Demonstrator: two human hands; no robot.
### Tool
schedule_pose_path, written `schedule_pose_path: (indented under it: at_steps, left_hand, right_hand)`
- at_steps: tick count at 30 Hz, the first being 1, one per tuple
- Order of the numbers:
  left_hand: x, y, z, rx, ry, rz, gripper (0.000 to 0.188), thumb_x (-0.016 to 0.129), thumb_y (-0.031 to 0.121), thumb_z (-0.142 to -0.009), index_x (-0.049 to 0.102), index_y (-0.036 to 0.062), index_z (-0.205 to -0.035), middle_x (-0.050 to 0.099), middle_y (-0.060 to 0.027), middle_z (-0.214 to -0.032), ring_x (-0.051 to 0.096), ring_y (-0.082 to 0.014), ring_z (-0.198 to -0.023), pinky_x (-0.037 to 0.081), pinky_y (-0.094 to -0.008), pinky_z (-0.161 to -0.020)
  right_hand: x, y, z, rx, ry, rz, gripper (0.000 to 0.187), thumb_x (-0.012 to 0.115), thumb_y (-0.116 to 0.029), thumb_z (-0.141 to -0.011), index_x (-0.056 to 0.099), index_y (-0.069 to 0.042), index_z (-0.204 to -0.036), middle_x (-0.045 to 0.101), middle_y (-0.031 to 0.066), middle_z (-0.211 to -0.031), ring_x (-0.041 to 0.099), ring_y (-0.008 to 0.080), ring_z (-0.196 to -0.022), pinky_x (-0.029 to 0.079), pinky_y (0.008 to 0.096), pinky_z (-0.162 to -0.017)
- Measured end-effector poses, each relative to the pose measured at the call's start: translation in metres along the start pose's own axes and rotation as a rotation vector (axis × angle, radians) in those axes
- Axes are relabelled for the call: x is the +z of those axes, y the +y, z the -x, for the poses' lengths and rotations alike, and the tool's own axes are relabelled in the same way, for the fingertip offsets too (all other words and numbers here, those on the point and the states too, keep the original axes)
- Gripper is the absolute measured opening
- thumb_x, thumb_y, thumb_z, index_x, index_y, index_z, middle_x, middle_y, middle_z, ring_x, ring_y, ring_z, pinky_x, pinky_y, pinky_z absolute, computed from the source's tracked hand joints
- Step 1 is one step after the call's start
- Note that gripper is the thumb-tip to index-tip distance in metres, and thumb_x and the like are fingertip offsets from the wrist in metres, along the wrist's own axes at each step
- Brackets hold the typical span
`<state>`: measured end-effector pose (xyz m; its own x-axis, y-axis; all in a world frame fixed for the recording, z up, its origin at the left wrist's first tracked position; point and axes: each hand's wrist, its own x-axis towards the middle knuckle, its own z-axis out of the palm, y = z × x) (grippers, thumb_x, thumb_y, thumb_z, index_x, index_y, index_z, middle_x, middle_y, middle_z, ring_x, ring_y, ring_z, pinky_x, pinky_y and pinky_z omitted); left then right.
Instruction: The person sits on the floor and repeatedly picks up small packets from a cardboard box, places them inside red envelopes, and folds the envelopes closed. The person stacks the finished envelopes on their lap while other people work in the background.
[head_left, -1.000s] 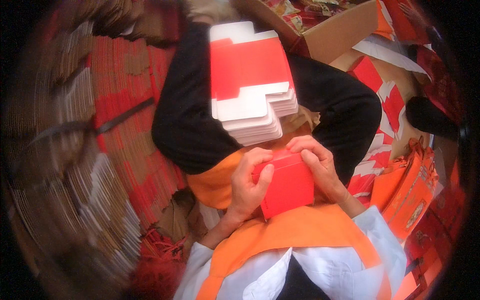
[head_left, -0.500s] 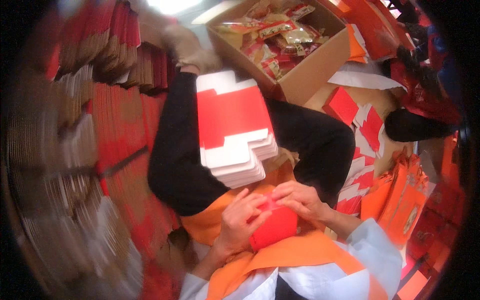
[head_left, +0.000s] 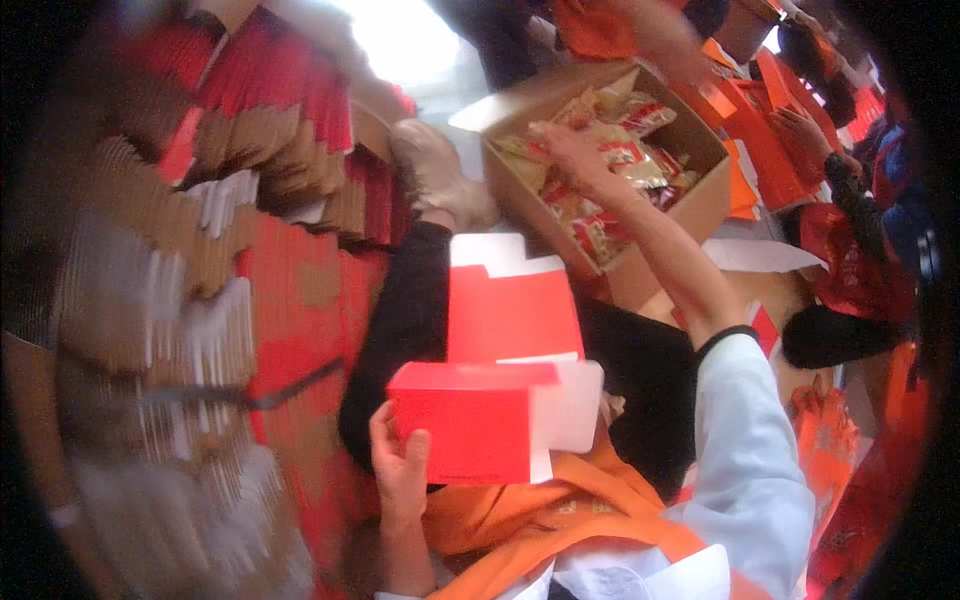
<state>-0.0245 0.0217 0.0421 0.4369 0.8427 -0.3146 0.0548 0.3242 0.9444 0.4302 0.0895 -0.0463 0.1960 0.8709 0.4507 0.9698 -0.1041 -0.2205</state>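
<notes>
My left hand (head_left: 402, 465) grips the left side of a red folding box (head_left: 465, 430), with the thumb on its front face. White flaps stick out at the box's right end. Behind it, a stack of flat red and white box blanks (head_left: 513, 315) lies between my legs. My right hand (head_left: 580, 160) reaches over a brown carton (head_left: 655, 245) of small clear-and-red packets (head_left: 640, 115). Its fingers are stretched out over the packets, and I see nothing held in them.
Tall stacks of folded cardboard (head_left: 295, 300) fill the left side. Another person's blurred arm (head_left: 665, 40) extends near the carton's far edge. Orange bags (head_left: 825, 430) stand at the right. A white sheet (head_left: 765, 255) lies beside the carton.
My right hand has left the red box and moved forward to the carton. My left hand now holds the box alone, farther forward and turned, with its white flaps showing. The view has shifted.
</notes>
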Motion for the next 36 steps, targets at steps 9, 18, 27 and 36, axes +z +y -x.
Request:
schedule_pose_path:
  at_steps: [9, 18, 27, 36]
  left_hand:
    - [0.020, -0.028, -0.007, 0.134, 0.298, 0.116, 0.055, 0.056, 0.028, -0.087, 0.030, 0.0056, -0.130, 0.045, -0.0091, -0.122, 0.047, -0.0216, -0.108, 0.039, -0.0377, -0.092]
    - [0.068, -0.041, 0.000, 0.247, 0.218, 0.135, 0.059, 0.050, 0.027, -0.091, 0.021, -0.0017, -0.133, 0.036, -0.0142, -0.129, 0.038, -0.0221, -0.116, 0.028, -0.0352, -0.099]
    - [0.075, -0.064, 0.022, 0.289, 0.152, 0.053, 0.057, 0.049, 0.024, -0.091, 0.022, -0.0034, -0.132, 0.036, -0.0143, -0.129, 0.038, -0.0218, -0.117, 0.028, -0.0352, -0.100]
    - [0.054, -0.065, 0.020, 0.217, 0.160, 0.152, 0.059, 0.049, 0.033, -0.090, 0.023, 0.0041, -0.135, 0.040, -0.0128, -0.128, 0.044, -0.0234, -0.112, 0.037, -0.0374, -0.094]
  right_hand:
    - [-0.039, -0.021, 0.029, 0.688, 0.389, -0.524, 0.043, 0.061, -0.017, -0.081, 0.047, -0.003, -0.119, 0.057, 0.0147, -0.106, 0.054, 0.0184, -0.100, 0.048, 0.0295, -0.080]
    - [-0.137, -0.178, 0.115, 0.631, 0.499, -1.237, 0.039, 0.060, -0.008, -0.082, 0.042, -0.009, -0.117, 0.052, 0.0056, -0.104, 0.053, 0.0130, -0.093, 0.045, 0.0263, -0.080]
    - [-0.115, -0.206, 0.147, 0.811, 0.599, -1.383, 0.028, 0.056, -0.008, -0.087, 0.036, -0.011, -0.107, 0.052, 0.0031, -0.094, 0.052, 0.0079, -0.083, 0.046, 0.0201, -0.067]
    - [-0.148, -0.217, 0.192, 0.356, -0.060, -0.764, 0.017, 0.049, -0.018, -0.087, 0.059, -0.004, -0.093, 0.059, 0.0104, -0.109, 0.049, 0.0253, -0.112, 0.033, 0.0360, -0.095]
